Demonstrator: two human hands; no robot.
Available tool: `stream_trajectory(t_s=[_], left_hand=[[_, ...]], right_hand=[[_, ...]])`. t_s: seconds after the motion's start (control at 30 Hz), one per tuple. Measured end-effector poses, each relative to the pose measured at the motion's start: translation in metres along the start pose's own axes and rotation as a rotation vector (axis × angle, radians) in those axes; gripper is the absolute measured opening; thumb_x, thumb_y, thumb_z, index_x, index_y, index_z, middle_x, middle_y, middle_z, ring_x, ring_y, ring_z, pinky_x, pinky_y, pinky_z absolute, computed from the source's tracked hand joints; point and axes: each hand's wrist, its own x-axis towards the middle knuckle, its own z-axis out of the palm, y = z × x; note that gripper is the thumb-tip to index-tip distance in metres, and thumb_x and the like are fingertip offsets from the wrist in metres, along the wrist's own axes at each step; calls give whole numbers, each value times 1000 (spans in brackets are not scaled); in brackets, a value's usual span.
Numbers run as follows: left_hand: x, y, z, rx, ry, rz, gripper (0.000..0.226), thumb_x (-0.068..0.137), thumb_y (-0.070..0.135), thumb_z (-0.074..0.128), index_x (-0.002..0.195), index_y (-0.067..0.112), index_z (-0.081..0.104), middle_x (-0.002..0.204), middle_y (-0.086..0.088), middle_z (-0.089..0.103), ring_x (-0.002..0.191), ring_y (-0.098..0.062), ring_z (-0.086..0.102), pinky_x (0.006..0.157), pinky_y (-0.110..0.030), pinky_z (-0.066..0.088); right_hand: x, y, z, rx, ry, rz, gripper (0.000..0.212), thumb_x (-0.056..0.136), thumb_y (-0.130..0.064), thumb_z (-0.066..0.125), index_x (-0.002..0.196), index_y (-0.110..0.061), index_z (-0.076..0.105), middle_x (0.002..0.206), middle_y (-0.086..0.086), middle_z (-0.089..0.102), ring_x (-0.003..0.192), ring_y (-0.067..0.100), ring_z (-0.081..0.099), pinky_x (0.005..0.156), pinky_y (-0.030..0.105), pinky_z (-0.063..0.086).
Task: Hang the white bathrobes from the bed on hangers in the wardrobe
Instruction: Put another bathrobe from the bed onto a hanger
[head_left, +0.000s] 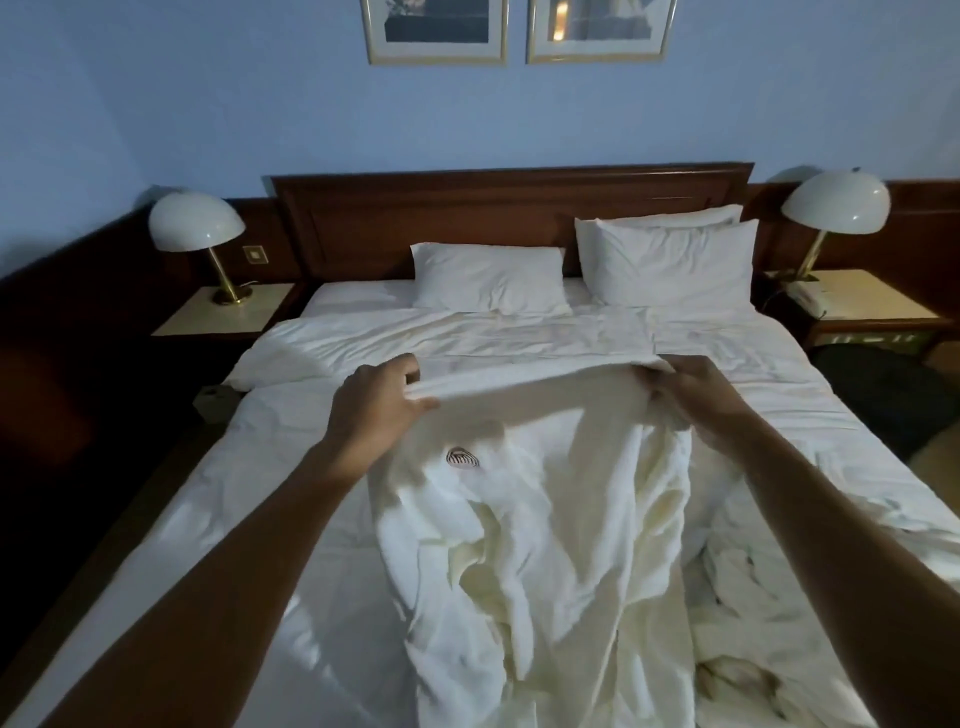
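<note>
A white bathrobe (535, 499) with a small dark emblem on its chest hangs stretched between my hands above the bed (291, 499). My left hand (376, 402) pinches its top edge on the left. My right hand (696, 402) grips the top edge on the right. The robe's lower part drapes down onto the duvet in front of me. More crumpled white cloth (748, 597) lies on the bed at the lower right; I cannot tell whether it is a second robe. No hangers or wardrobe are in view.
Three white pillows (488, 278) lean by the dark wooden headboard (509, 208). Bedside tables with dome lamps (195, 223) (836, 202) flank the bed; a phone (805, 299) sits on the right one. A dark bag (883, 395) lies on the floor at right.
</note>
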Motion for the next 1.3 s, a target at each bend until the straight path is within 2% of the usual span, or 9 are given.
stream_trajectory(t_s=[0.17, 0.33, 0.5, 0.6, 0.7, 0.9, 1.03, 1.13, 1.3], left_hand=[[0, -18, 13, -311, -98, -176, 23, 82, 42, 82, 82, 23, 68, 80, 5, 71, 82, -16, 68, 72, -32, 50], [-10, -20, 5, -726, -296, -205, 16, 95, 28, 70, 92, 12, 72, 89, -6, 74, 86, -27, 71, 77, -35, 47], [-12, -18, -6, -772, -115, -332, 15, 94, 29, 69, 97, 16, 77, 90, -2, 79, 87, -24, 75, 80, -34, 54], [-18, -25, -1, -556, -71, -292, 22, 94, 39, 69, 94, 18, 74, 87, 4, 75, 86, -17, 69, 81, -35, 52], [-26, -36, 6, -310, -36, -292, 29, 95, 44, 66, 89, 17, 70, 85, 3, 69, 87, -22, 64, 76, -35, 45], [-25, -6, -10, -351, 54, -267, 19, 89, 31, 77, 106, 23, 70, 96, 2, 72, 93, -19, 68, 75, -27, 48], [-57, 82, -17, -812, -297, -91, 63, 74, 42, 90, 125, 26, 57, 105, -7, 72, 89, -13, 70, 82, -32, 57], [-72, 126, 4, -655, -229, -53, 97, 65, 67, 85, 145, 37, 41, 132, 14, 61, 108, -6, 60, 93, -32, 51], [-25, 135, -28, -839, 103, -256, 27, 94, 29, 63, 121, 26, 67, 107, 3, 75, 98, -20, 71, 86, -35, 58]], right_hand=[[11, 11, -2, 26, 51, 98, 44, 76, -37, 75, 90, 4, 65, 75, 15, 59, 70, 28, 56, 65, 45, 39], [6, 14, -11, -68, 18, 49, 40, 88, -29, 73, 83, 8, 59, 64, 10, 54, 61, 22, 49, 54, 36, 33], [-2, 29, -18, -701, -31, -68, 58, 85, -57, 73, 60, -7, 59, 54, 10, 55, 55, 18, 54, 55, 33, 40], [-17, 35, -9, -793, -142, -17, 57, 91, -59, 65, 62, -11, 57, 57, 3, 53, 61, 21, 54, 59, 35, 40], [-34, 19, 2, -650, -186, -17, 56, 97, -53, 62, 68, -5, 58, 60, 3, 54, 59, 21, 52, 57, 34, 39], [-55, -66, 31, 222, -220, 37, 34, 100, -27, 63, 90, 5, 73, 87, 21, 75, 76, 31, 71, 70, 38, 58], [-53, -125, 59, 460, -165, 55, 19, 100, -10, 62, 89, 5, 65, 71, 14, 62, 62, 23, 61, 52, 27, 52], [-55, -161, 82, 485, -156, -57, 14, 97, -5, 64, 100, 9, 66, 84, 19, 62, 78, 25, 66, 77, 34, 63], [-59, -180, 71, 379, -96, -323, 22, 97, -8, 66, 108, 11, 66, 100, 23, 72, 94, 30, 75, 84, 40, 63]])
